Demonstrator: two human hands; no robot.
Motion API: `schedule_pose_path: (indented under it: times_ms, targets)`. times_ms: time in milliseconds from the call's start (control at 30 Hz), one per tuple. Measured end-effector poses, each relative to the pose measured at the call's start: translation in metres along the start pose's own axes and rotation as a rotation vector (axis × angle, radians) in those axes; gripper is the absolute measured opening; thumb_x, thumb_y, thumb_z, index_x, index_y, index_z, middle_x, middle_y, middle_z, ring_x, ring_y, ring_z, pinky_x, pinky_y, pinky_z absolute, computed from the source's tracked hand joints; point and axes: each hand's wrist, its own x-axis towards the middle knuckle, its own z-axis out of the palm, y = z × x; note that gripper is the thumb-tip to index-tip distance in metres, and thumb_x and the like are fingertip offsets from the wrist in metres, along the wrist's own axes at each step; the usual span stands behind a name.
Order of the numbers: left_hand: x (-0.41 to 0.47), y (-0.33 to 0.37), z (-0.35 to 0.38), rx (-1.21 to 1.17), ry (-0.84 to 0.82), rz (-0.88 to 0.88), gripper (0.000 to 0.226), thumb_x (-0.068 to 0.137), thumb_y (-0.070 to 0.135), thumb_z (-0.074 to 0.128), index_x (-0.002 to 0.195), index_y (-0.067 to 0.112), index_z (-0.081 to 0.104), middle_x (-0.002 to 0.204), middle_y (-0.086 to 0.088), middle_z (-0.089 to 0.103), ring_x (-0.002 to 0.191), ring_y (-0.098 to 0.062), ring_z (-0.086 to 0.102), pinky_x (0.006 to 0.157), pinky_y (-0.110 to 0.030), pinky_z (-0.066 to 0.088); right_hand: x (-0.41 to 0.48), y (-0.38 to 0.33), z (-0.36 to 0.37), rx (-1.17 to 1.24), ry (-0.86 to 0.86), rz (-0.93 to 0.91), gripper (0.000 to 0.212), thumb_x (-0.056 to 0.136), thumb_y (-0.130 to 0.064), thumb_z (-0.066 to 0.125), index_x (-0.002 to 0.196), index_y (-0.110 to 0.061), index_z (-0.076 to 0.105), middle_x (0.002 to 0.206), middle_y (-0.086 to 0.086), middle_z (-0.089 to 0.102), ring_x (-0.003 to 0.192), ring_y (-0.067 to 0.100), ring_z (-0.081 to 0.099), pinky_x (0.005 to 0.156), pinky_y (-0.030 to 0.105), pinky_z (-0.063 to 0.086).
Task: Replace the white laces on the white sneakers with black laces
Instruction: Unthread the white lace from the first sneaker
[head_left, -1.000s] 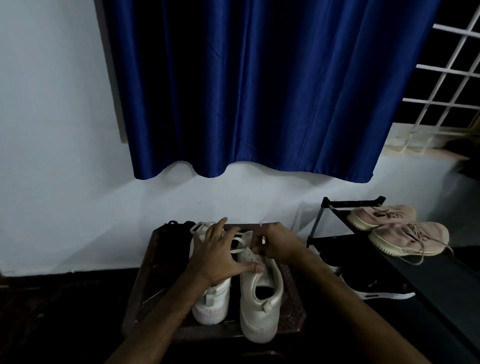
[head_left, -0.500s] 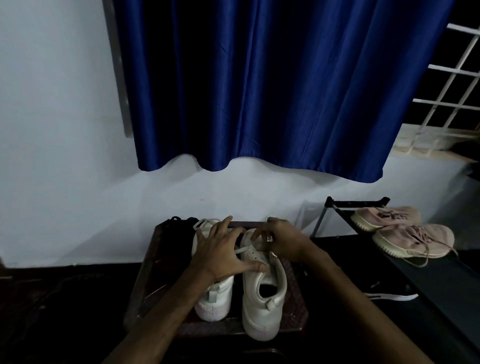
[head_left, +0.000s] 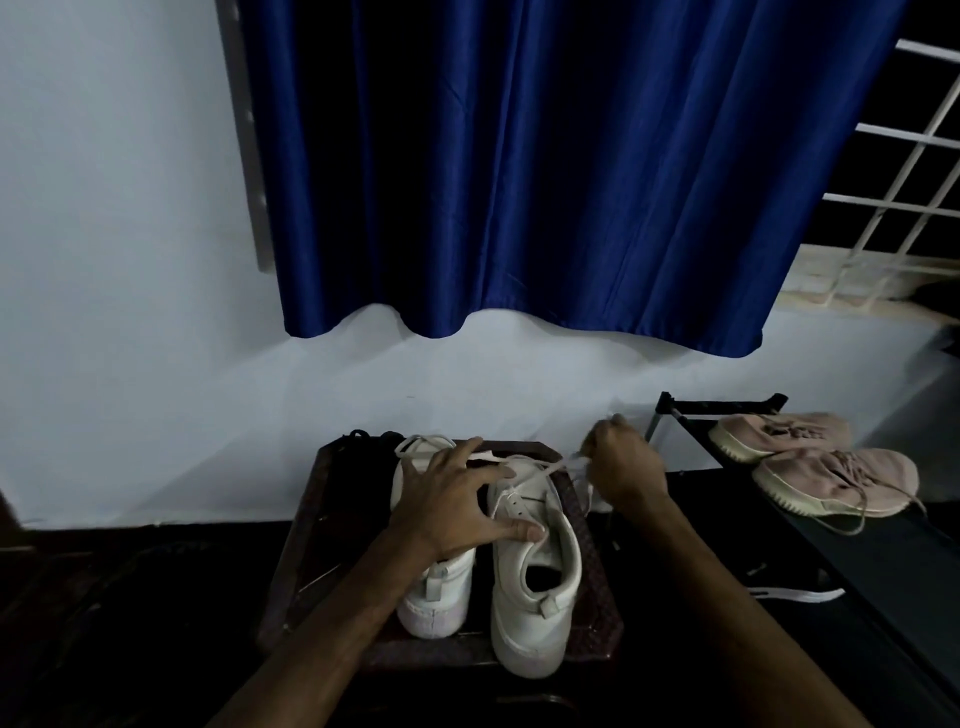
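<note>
Two white sneakers stand heels toward me on a dark stool (head_left: 296, 561). The left sneaker (head_left: 436, 597) is partly under my left hand (head_left: 452, 499), which lies spread over both shoes, thumb pressed on the tongue of the right sneaker (head_left: 535, 597). My right hand (head_left: 623, 465) is to the right of the shoe's toe, fingers pinched on a white lace (head_left: 558, 466) that runs taut from the front eyelets. A dark bundle, possibly the black laces (head_left: 366, 439), sits at the stool's far left corner.
A black shoe rack (head_left: 883, 561) stands at right with a pink sneaker pair (head_left: 826, 473) on top and a dark shoe (head_left: 800, 592) lower down. A white wall and a blue curtain (head_left: 571, 166) are directly behind the stool. The floor around is dark.
My right hand has moved right and up from the shoe's toe, drawing the white lace out taut. My left hand has stayed pressed on the sneakers.
</note>
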Motion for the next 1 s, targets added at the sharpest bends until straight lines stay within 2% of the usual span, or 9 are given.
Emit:
schedule_pose_path:
  times_ms: [100, 233, 333, 433, 567, 700, 800, 900, 1000]
  targets:
    - [0.002, -0.002, 0.002, -0.035, 0.034, 0.020, 0.107, 0.040, 0.103, 0.037, 0.134, 0.051, 0.046, 0.158, 0.012, 0.019, 0.145, -0.019, 0.023, 0.115, -0.059, 0.015, 0.000, -0.010, 0.003, 0.234, -0.110, -0.286, 0.016, 0.085, -0.014, 0.067, 0.100, -0.012, 0.069, 0.089, -0.004, 0.049, 0.077, 0.009, 0.053, 0.074, 0.024, 0.048]
    - [0.004, -0.004, 0.004, -0.030, 0.061, 0.039, 0.107, 0.039, 0.106, 0.031, 0.132, 0.055, 0.046, 0.154, 0.016, 0.025, 0.142, -0.019, 0.030, 0.112, -0.058, 0.024, 0.002, -0.029, 0.002, 0.238, -0.292, -0.532, 0.019, 0.077, -0.013, 0.074, 0.096, -0.015, 0.074, 0.073, -0.018, 0.040, 0.066, -0.001, 0.042, 0.064, 0.003, 0.031]
    - [0.004, -0.002, 0.004, -0.004, -0.002, 0.023, 0.096, 0.045, 0.102, 0.039, 0.129, 0.056, 0.048, 0.159, 0.016, 0.019, 0.145, -0.020, 0.025, 0.113, -0.061, 0.019, 0.000, -0.031, 0.013, 0.216, -0.239, -0.463, 0.010, 0.074, -0.014, 0.071, 0.084, -0.018, 0.070, 0.073, -0.016, 0.047, 0.077, 0.012, 0.058, 0.066, 0.012, 0.039]
    - [0.002, 0.002, -0.001, 0.037, -0.049, -0.004, 0.089, 0.052, 0.097, 0.046, 0.130, 0.054, 0.049, 0.160, 0.016, 0.015, 0.146, -0.020, 0.021, 0.113, -0.063, 0.012, -0.001, -0.021, 0.020, 0.074, -0.134, -0.286, 0.013, 0.081, -0.020, 0.059, 0.093, -0.019, 0.063, 0.096, 0.000, 0.059, 0.089, 0.024, 0.063, 0.072, 0.034, 0.050]
    - [0.002, 0.002, -0.003, 0.045, -0.049, -0.020, 0.090, 0.051, 0.098, 0.045, 0.130, 0.053, 0.047, 0.161, 0.015, 0.014, 0.147, -0.019, 0.018, 0.111, -0.069, 0.008, 0.004, 0.008, 0.019, 0.072, -0.007, 0.080, 0.016, 0.085, -0.017, 0.058, 0.089, -0.004, 0.065, 0.100, 0.012, 0.060, 0.086, 0.032, 0.065, 0.064, 0.033, 0.048]
    - [0.000, -0.001, 0.002, -0.019, 0.008, -0.002, 0.102, 0.047, 0.100, 0.038, 0.131, 0.043, 0.048, 0.157, 0.015, 0.022, 0.145, -0.014, 0.024, 0.115, -0.057, 0.017, 0.004, 0.011, 0.016, 0.211, -0.125, -0.062, 0.010, 0.083, -0.016, 0.065, 0.084, -0.007, 0.069, 0.090, 0.008, 0.066, 0.083, 0.024, 0.064, 0.073, 0.034, 0.053]
    - [0.013, -0.006, -0.003, -0.190, 0.177, -0.032, 0.087, 0.069, 0.084, 0.028, 0.130, 0.028, 0.054, 0.143, 0.008, 0.046, 0.133, -0.016, 0.043, 0.108, -0.037, 0.034, 0.008, 0.010, 0.008, 0.328, -0.088, -0.090, 0.002, 0.080, -0.011, 0.067, 0.079, -0.012, 0.068, 0.081, 0.000, 0.065, 0.076, 0.017, 0.060, 0.069, 0.025, 0.047]
    - [0.038, -0.011, -0.013, 0.011, 0.183, -0.071, 0.046, 0.097, 0.046, 0.045, 0.140, 0.027, 0.048, 0.138, 0.001, 0.044, 0.127, -0.021, 0.041, 0.101, -0.040, 0.040, 0.011, 0.009, 0.010, 0.376, -0.041, -0.071, 0.006, 0.079, -0.008, 0.065, 0.078, -0.013, 0.067, 0.083, 0.003, 0.066, 0.077, 0.018, 0.061, 0.069, 0.026, 0.047]
    - [0.058, -0.001, -0.013, 0.188, 0.025, -0.102, 0.038, 0.096, 0.033, 0.053, 0.133, 0.024, 0.054, 0.130, -0.007, 0.041, 0.127, -0.026, 0.036, 0.100, -0.043, 0.040, 0.007, 0.008, 0.027, 0.392, -0.103, -0.022, 0.008, 0.082, -0.009, 0.062, 0.081, -0.015, 0.066, 0.091, 0.006, 0.068, 0.086, 0.021, 0.063, 0.073, 0.027, 0.045]
